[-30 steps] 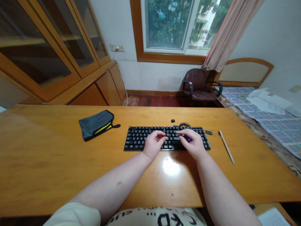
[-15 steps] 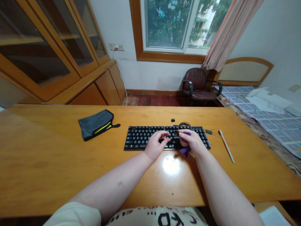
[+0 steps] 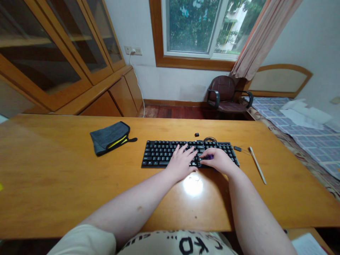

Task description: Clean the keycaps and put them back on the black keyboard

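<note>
Basically, largest first: wooden desk [image 3: 106, 198] fills the lower view, glossy, with a bright glare spot in front of the keyboard. Glass-fronted cabinet [image 3: 66, 88] at far left, bed [image 3: 305, 138] with checked cover at right, loose white sheets on it. Window [image 3: 191, 28] beyond the desk, pink curtain [image 3: 265, 39] hanging at its right side. Dark red armchair [image 3: 223, 92] below, near the bed.

Black keyboard [image 3: 156, 154] lies flat on the desk, lengthwise across the view, under both hands. Gray cloth [image 3: 108, 138], folded, yellow inside showing, is left of it, apart. Left hand [image 3: 182, 161]: open, palm down, fingers spread over the middle keys, thumb out by the near edge. Right hand [image 3: 217, 160]: over the right part of the keyboard, fingers curled round a purple item, thumb and forefinger tips close together at the keys; can't tell if they pinch one.

White pen-like stick [image 3: 257, 165] lies slantwise to the right. Black cable [image 3: 210, 139] coiled at the keyboard's far edge. Small dark flat piece [image 3: 237, 148] just beside the right end. Purple item [image 3: 209, 156] mostly hidden by fingers. Smallest: black keycap-like block [image 3: 197, 134], just beyond the far edge.
</note>
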`<state>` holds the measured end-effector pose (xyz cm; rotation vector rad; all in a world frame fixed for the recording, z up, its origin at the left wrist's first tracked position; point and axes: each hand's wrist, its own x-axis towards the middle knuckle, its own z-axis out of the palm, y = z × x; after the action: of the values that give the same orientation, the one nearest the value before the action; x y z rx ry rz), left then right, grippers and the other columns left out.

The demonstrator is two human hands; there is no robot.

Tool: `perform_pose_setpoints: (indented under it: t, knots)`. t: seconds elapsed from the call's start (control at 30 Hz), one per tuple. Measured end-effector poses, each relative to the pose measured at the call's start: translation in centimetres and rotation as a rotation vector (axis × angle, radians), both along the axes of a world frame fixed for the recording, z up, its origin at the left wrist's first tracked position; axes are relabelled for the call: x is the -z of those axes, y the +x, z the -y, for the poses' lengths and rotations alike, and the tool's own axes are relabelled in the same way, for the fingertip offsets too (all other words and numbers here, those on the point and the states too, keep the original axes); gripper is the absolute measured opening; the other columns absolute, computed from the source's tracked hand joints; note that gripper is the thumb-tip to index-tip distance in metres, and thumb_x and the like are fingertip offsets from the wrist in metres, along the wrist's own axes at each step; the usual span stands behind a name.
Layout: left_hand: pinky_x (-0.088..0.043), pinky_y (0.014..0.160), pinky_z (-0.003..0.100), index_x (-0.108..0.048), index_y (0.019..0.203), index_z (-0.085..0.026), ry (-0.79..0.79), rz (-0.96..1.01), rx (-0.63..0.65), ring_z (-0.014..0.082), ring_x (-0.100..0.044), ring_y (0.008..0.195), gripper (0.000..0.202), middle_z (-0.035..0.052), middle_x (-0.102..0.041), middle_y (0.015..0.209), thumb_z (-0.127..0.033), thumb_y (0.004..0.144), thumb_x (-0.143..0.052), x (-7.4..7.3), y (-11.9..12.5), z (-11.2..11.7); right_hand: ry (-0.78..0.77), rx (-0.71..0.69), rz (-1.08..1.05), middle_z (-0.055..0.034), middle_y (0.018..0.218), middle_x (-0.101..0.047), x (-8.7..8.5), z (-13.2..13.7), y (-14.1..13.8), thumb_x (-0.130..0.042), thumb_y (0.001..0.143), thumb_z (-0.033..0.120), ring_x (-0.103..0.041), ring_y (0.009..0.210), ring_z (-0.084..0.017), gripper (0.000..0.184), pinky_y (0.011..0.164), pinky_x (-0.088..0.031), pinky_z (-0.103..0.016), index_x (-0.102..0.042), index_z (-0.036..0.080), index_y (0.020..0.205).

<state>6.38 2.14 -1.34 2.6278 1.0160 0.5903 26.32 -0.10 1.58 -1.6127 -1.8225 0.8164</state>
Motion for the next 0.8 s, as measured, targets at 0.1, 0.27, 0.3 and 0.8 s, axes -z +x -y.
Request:
perform_pose_setpoints:
  t: [0.1, 0.27, 0.3, 0.8]
  knots:
    - [-0.015, 0.11, 0.054, -0.047, 0.129, -0.025, -0.032, 0.015, -0.008, 0.0293, -0.032, 0.131, 0.067, 0.0064, -0.049, 0.135, -0.041, 0.067, -0.07, -0.04, -0.1, -0.17, -0.074, -0.046, 0.137, -0.0011, 0.078, -0.071, 0.26, 0.08, 0.2, -0.071, 0.062, 0.031, -0.064, 0.074, -0.021, 0.013, 0.071, -0.047, -0.031, -0.073, 0.025, 0.075]
    - [-0.018, 0.109, 0.053, -0.053, 0.123, -0.026, -0.067, 0.053, -0.009, 0.0272, -0.038, 0.128, 0.058, 0.0054, -0.055, 0.129, -0.036, 0.068, -0.071, 0.04, -0.1, -0.24, -0.034, -0.082, 0.222, -0.0002, 0.075, -0.071, 0.28, 0.09, -0.14, -0.071, 0.062, 0.025, -0.063, 0.071, -0.019, 0.011, 0.066, -0.046, -0.029, -0.073, 0.026, 0.073]
    - [-0.018, 0.109, 0.053, -0.054, 0.122, -0.027, -0.073, 0.056, -0.011, 0.0272, -0.039, 0.127, 0.057, 0.0053, -0.056, 0.129, -0.036, 0.068, -0.071, 0.09, -0.08, -0.24, -0.02, -0.089, 0.231, -0.0005, 0.075, -0.07, 0.3, 0.06, -0.21, -0.071, 0.062, 0.024, -0.063, 0.072, -0.019, 0.011, 0.067, -0.046, -0.029, -0.073, 0.026, 0.072]
    - [-0.02, 0.108, 0.052, -0.06, 0.115, -0.028, -0.085, 0.093, -0.01, 0.0258, -0.043, 0.124, 0.047, 0.004, -0.061, 0.122, -0.034, 0.069, -0.07, 0.21, 0.05, -0.15, -0.056, -0.087, 0.247, -0.001, 0.078, -0.072, 0.26, 0.03, -0.45, -0.069, 0.063, 0.022, -0.064, 0.075, -0.021, 0.011, 0.069, -0.046, -0.029, -0.073, 0.026, 0.072]
